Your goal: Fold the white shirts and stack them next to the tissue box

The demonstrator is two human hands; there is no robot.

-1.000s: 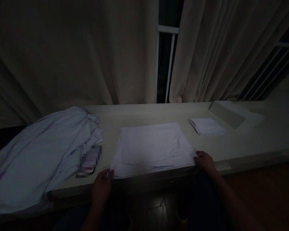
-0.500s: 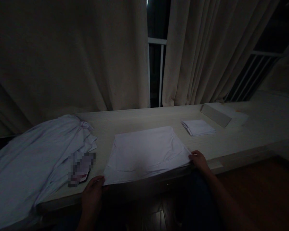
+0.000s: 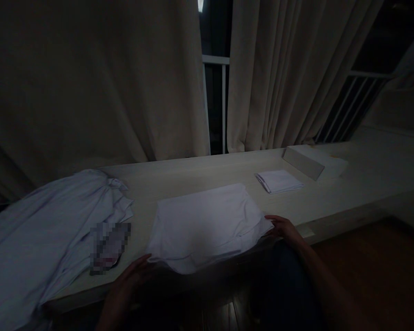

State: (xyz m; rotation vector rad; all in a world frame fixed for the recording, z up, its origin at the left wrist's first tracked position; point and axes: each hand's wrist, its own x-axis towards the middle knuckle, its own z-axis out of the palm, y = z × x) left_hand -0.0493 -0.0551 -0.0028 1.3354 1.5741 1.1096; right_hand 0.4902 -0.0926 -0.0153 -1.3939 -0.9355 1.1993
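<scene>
A white cloth (image 3: pixel 203 225) lies spread on the pale ledge, its near edge sagging over the front rim. At its near left corner, my left hand (image 3: pixel 131 271) has the fingertips closed on the fabric, dim and partly in shadow. My right hand (image 3: pixel 282 226) grips the near right corner, with the thumb hidden under the cloth. A small folded white cloth (image 3: pixel 281 181) rests farther back on the right. To the left, a large heap of white fabric (image 3: pixel 65 230) spreads over the ledge and its front edge.
A blurred-out phone-like object (image 3: pixel 109 248) lies between the heap and my left hand. A pale box (image 3: pixel 308 162) stands at the back right of the ledge (image 3: pixel 334 197). Long beige curtains (image 3: pixel 165 82) hang behind, with a railing (image 3: pixel 215 59) in the gap.
The near edge of the cloth has gone from fairly taut to slack and drooping. Both hands remain at its corners, the left slightly lower in view. The whole view has shifted a little.
</scene>
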